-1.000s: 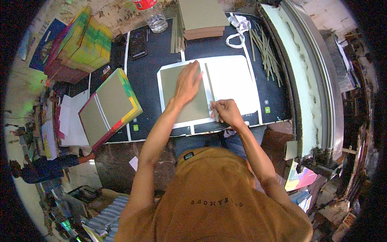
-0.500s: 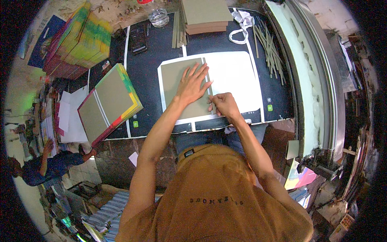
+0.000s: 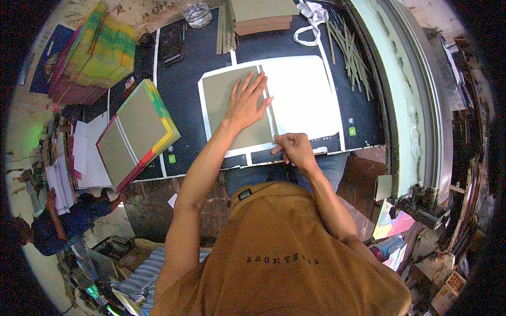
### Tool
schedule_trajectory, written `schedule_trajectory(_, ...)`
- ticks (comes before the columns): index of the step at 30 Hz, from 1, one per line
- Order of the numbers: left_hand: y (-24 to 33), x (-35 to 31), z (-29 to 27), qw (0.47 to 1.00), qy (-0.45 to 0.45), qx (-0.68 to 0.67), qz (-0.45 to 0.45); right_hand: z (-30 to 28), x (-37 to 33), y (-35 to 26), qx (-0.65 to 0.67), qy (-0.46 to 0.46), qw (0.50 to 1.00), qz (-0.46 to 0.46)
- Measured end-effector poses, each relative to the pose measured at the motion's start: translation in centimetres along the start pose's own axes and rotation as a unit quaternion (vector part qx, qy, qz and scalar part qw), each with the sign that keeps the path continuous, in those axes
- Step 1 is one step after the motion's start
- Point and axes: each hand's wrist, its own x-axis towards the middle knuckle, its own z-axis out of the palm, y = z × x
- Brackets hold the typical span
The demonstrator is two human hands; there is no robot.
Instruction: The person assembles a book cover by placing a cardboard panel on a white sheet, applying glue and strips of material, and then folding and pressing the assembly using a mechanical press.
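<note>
Right hand: had moved down the narrow strip to the near edge of the white sheet; its fingers were curled at the strip's end, and whether they pinched it could not be told.
Left hand: rested flat, fingers spread, on the grey board.
Grey board: covered the white sheet's left part, the narrow strip along its right side.
Progress: one board and one strip seemed laid; the white sheet's right part remained uncovered, its margins unfolded.
Loose strips: lay beyond the white sheet's far right corner.

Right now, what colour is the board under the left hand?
Plain greyish brown; the board shows best in the head view.
</note>
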Motion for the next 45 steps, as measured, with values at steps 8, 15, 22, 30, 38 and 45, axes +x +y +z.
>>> schedule_trajectory(8,-0.2,0.0,0.4,1.0,0.007,-0.003,-0.004,-0.1,-1.4,1.0,-0.009,-0.006,1.0,0.009)
schedule_trajectory(15,-0.5,0.1,0.6,1.0,0.001,-0.001,0.004,-2.4,-4.9,1.2,-0.085,0.105,0.989,-0.051)
schedule_trajectory(22,-0.5,0.1,0.2,1.0,-0.016,0.009,0.002,-1.3,-4.3,-1.3,-0.231,0.128,0.945,-0.192)
schedule_trajectory(30,-0.2,0.1,-0.5,0.999,-0.033,-0.002,-0.003,2.0,-0.5,-0.9,-0.349,0.122,0.896,-0.245)
schedule_trajectory(38,-2.8,1.7,0.4,0.942,0.163,-0.271,-0.116,1.8,-1.4,-2.4,-0.306,0.179,0.9,-0.255)
schedule_trajectory(45,-13.5,8.0,0.9,0.904,0.222,0.066,-0.358,-7.2,1.1,-6.9,-0.338,0.363,0.805,-0.325)
